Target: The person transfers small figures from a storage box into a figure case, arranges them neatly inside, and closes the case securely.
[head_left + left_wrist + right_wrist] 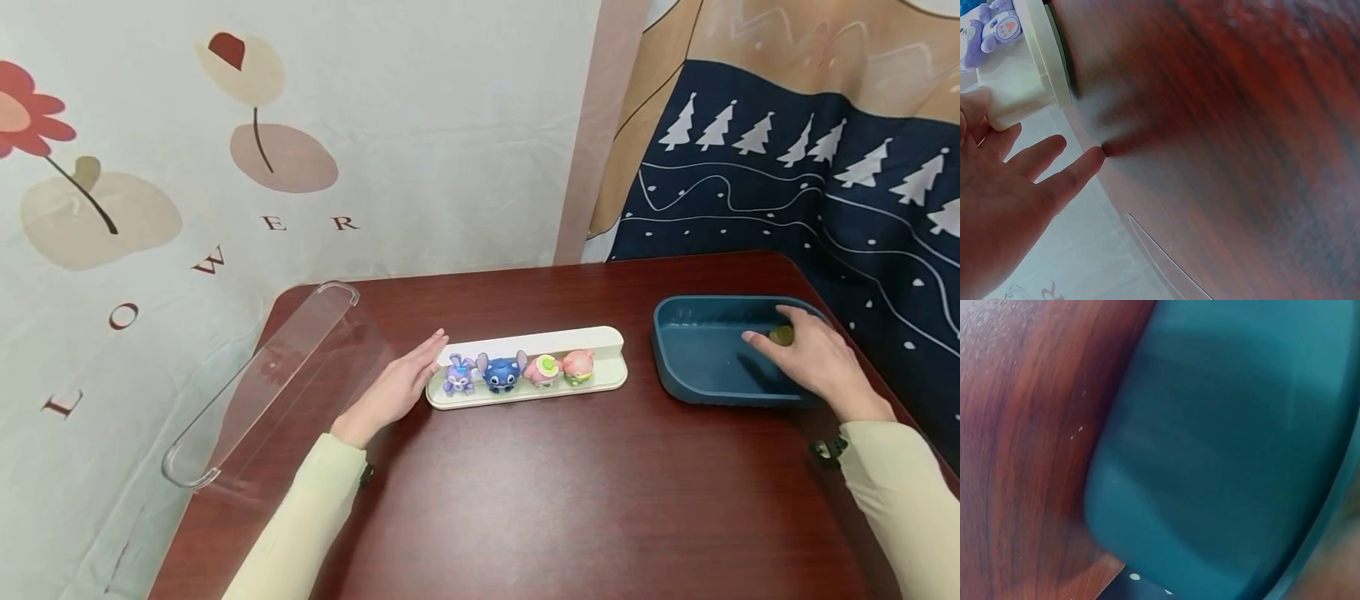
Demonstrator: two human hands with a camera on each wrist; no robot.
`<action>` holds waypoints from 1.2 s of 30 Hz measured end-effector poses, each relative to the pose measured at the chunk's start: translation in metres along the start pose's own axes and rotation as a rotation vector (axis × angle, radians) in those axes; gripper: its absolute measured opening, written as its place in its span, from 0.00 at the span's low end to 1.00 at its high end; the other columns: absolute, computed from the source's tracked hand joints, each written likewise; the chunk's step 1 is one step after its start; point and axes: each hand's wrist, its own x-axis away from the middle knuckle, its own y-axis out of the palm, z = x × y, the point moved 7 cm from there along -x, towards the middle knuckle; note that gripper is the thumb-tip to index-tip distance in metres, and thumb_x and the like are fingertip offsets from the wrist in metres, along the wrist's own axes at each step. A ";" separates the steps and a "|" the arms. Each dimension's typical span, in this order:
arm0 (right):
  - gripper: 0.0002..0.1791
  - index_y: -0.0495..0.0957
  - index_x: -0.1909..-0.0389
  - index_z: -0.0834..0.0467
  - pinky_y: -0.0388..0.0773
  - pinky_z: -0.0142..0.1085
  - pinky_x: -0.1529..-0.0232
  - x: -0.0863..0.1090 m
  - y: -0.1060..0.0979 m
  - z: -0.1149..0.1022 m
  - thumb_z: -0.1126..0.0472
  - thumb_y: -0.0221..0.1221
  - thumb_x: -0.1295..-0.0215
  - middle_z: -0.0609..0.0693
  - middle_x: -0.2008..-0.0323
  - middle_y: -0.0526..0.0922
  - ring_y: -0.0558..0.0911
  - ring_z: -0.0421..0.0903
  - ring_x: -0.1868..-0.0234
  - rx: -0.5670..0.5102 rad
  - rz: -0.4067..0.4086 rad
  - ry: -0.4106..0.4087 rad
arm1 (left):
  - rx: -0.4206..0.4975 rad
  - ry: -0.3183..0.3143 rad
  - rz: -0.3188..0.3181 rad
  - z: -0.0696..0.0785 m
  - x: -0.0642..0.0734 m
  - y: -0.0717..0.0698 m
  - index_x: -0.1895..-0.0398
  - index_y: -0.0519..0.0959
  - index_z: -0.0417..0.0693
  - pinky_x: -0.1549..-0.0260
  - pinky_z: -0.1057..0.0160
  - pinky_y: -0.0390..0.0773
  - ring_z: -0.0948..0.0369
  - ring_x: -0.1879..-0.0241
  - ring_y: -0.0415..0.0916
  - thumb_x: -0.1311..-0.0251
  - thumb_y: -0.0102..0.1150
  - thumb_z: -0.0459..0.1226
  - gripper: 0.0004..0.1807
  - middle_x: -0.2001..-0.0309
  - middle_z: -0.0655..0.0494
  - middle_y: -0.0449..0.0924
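A white stepped display base [525, 400] holds a row of small figurines: a purple rabbit-like one [459, 375], a blue big-eared one [501, 374], a pink one with a green-and-white top [543, 370] and another pink one [578, 367]. My left hand [393, 387], fingers extended, lies against the base's left end. Over the right side of a dark teal tray [697, 387] is my right hand [817, 358], thumb and index finger spread apart. A small yellow-green item [782, 335] shows in the gap between them; its kind is unclear. Only a blur of this hand appears in the right wrist view.
A clear plastic cover [277, 383] stands at the table's left side. The dark red wooden table [547, 500] meets a white flower-print cloth [450, 167] behind and a navy tree-print cloth [750, 192] at the right.
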 end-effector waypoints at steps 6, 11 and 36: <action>0.51 0.52 0.24 0.73 0.59 0.77 0.39 0.001 0.007 -0.010 0.36 0.55 0.25 0.81 0.32 0.57 0.61 0.76 0.37 -0.038 -0.075 -0.040 | 0.001 -0.005 -0.002 -0.002 -0.001 0.002 0.22 0.64 0.38 0.29 0.45 0.64 0.47 0.25 0.62 0.22 0.53 0.33 0.29 0.21 0.44 0.60; 0.52 0.51 0.22 0.71 0.60 0.76 0.39 0.002 0.013 -0.019 0.36 0.58 0.27 0.79 0.31 0.58 0.62 0.75 0.37 -0.042 -0.126 -0.077 | 0.003 -0.005 -0.003 -0.001 0.000 0.001 0.22 0.64 0.37 0.29 0.45 0.64 0.47 0.25 0.62 0.22 0.52 0.33 0.28 0.21 0.44 0.59; 0.45 0.75 0.40 0.75 0.50 0.78 0.38 0.000 0.009 -0.025 0.36 0.67 0.36 0.77 0.42 0.75 0.58 0.79 0.34 0.333 0.082 -0.095 | 0.006 0.005 0.012 0.000 0.001 0.000 0.23 0.65 0.37 0.29 0.44 0.65 0.46 0.26 0.63 0.22 0.52 0.33 0.28 0.22 0.43 0.61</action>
